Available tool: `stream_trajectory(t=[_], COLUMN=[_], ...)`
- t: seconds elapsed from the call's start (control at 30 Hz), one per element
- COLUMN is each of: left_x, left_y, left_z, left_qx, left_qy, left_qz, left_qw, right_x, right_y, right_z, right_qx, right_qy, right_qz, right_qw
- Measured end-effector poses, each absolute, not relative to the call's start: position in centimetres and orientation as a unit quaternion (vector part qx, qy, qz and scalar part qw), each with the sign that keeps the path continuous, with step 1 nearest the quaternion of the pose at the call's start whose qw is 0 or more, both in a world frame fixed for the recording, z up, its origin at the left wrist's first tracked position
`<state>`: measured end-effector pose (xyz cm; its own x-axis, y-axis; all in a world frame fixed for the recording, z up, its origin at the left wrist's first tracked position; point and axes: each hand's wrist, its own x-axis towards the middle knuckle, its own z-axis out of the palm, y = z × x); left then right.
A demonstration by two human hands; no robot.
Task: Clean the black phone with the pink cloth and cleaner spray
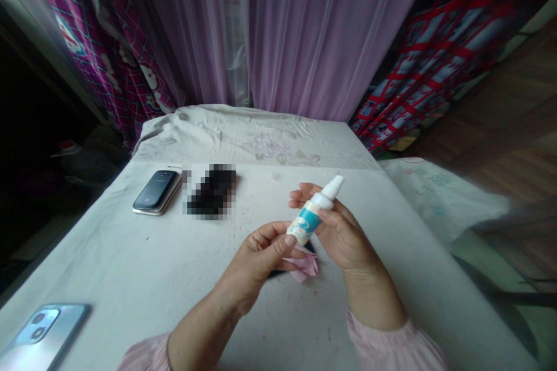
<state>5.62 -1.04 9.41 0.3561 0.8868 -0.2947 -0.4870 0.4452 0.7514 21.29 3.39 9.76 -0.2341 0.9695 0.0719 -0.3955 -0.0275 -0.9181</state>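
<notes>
A small white spray bottle with a blue-and-cream label is held tilted over the table, its capped nozzle pointing up and to the right. My left hand pinches the bottle near its base between thumb and fingers. Around its upper part, close to the neck, my right hand is closed, with some fingers behind it. A folded pink cloth shows just under my left fingers; whether they grip it too I cannot tell. Beneath the cloth lies a dark flat thing, mostly hidden by the hand and cloth.
On the white-covered table, a dark phone rests on another flat device at the left. Beside it is a blurred-out dark object. A silver-blue phone lies at the near left corner. Purple curtains hang behind the table.
</notes>
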Motion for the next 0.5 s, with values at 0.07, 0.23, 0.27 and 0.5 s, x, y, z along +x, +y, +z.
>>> stream_trajectory(t=[0.07,0.23,0.27,0.5], left_x=[5.67,5.65,5.65,5.70], left_y=[-1.07,-1.10,-1.11,-1.08], left_z=[9.44,9.32,9.29,9.34], left_qx=[0.282,0.287,0.286,0.277], left_qy=[0.348,0.354,0.356,0.357], left_qz=[0.443,0.431,0.429,0.434], left_qw=[0.776,0.779,0.779,0.780], right_x=[21.30,21.36,21.36,21.22], right_y=[3.35,3.23,3.21,3.14], right_z=[9.72,9.78,9.82,10.01], right_qx=[-0.320,-0.315,-0.316,-0.304], right_qy=[-0.453,-0.462,-0.464,-0.471], right_qz=[0.642,0.640,0.638,0.636], right_qw=[0.530,0.528,0.527,0.530])
